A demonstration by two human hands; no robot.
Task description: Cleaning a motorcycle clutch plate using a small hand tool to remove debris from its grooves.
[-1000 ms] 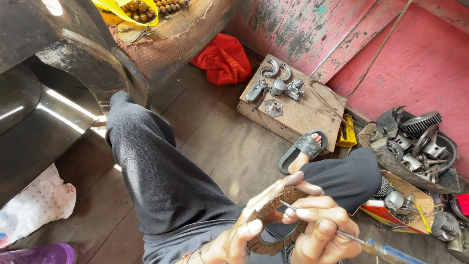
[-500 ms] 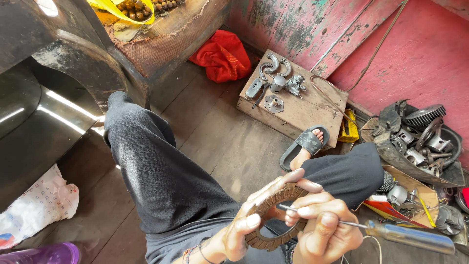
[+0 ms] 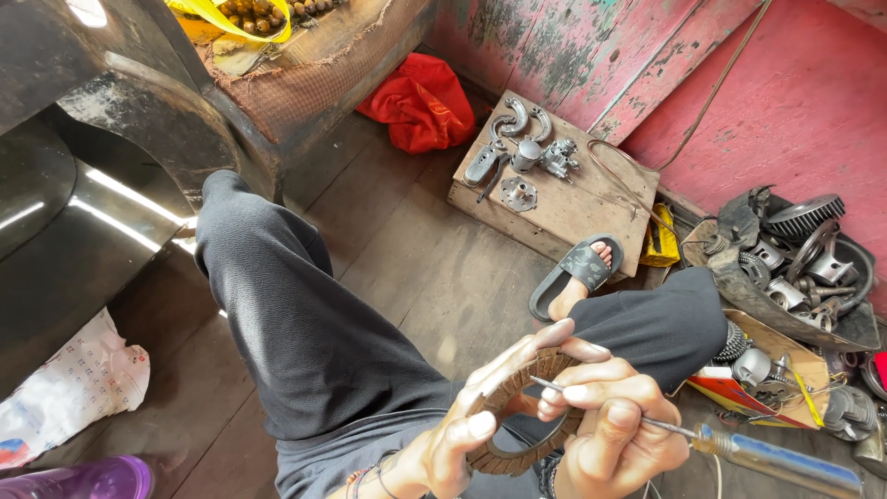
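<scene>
My left hand [image 3: 471, 425] grips a brown ring-shaped friction disc [image 3: 506, 407] over my lap, thumb on its near face and fingers curled over its upper rim. My right hand [image 3: 605, 420] holds a screwdriver [image 3: 739, 445] with a blue and clear handle. Its thin metal shaft runs left between my fingers, and its tip rests on the disc's inner edge. Both hands sit low in the head view, above my dark trousers [image 3: 305, 333].
A wooden block [image 3: 591, 208] carrying metal engine parts [image 3: 522, 157] lies beyond my sandalled foot [image 3: 577, 273]. A pile of gears and metal parts [image 3: 795, 259] sits at the right by the red wall. A red cloth [image 3: 420, 102] lies behind, a purple bottle [image 3: 83, 480] at lower left.
The view has shifted slightly. My hands with the disc and screwdriver stay together over my lap, and the screwdriver handle has dropped lower at the right.
</scene>
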